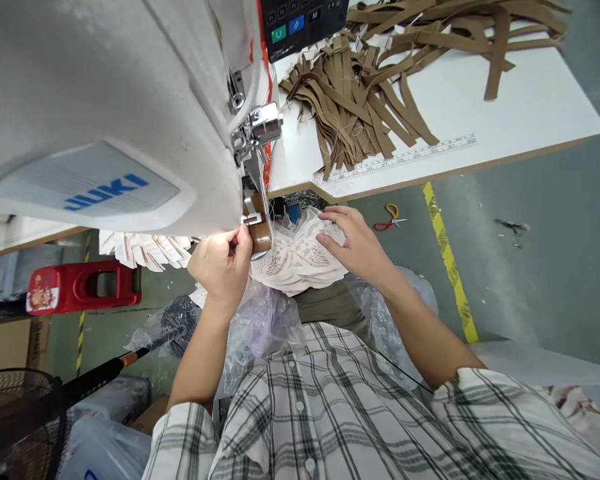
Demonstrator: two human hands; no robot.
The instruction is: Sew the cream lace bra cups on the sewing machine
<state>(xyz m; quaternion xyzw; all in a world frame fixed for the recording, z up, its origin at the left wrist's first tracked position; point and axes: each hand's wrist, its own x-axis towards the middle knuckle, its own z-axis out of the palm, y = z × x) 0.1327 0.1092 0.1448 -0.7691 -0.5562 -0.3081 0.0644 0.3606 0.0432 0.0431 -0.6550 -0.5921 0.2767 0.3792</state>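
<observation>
At the head of a white Juki sewing machine point(100, 120), my left hand point(223, 267) is closed in a pinch. Its thumb and forefinger press together beside the brown sewing bed point(260, 235), and what lies between them is hidden. My right hand point(357, 243) is open, its fingers apart at the upper right edge of a stack of cream lace cups point(300, 260). That stack rests over my lap, just below the table edge. Pale fabric strips point(147, 249) hang to the left of my left hand.
Brown fabric straps point(350, 93) lie piled on the white table point(540, 93), behind a printed ruler point(410, 155). A dark control panel point(305, 23) hangs above. Small red and yellow snips point(391, 219) are on the floor. At left are a red stool point(85, 287) and a fan point(20, 420).
</observation>
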